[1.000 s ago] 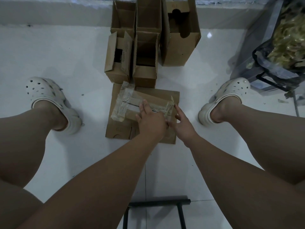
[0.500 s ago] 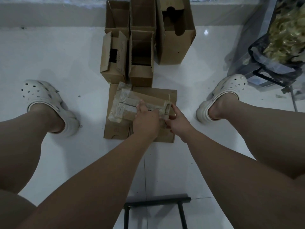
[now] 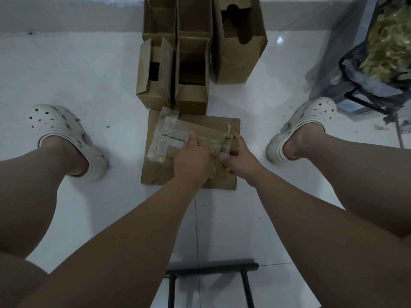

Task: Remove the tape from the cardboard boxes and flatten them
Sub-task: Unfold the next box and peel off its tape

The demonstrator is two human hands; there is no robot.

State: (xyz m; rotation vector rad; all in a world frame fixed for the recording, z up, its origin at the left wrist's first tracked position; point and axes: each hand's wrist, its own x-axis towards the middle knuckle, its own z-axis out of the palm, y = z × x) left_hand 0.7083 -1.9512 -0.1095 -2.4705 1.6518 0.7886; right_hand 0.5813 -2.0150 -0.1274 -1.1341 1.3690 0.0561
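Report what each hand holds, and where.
Right hand grips the small taped box at its right end, by the loose tape; left hand clasps its middle.

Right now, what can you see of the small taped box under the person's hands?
The small box is brown cardboard, closed, lying slightly askew on a flattened cardboard sheet on the white floor. Clear tape crosses its left end, wrinkled and lifting; a crumpled strand sticks up at the right end. The left hand lies over its middle, fingers hidden; the right hand grips its right end.
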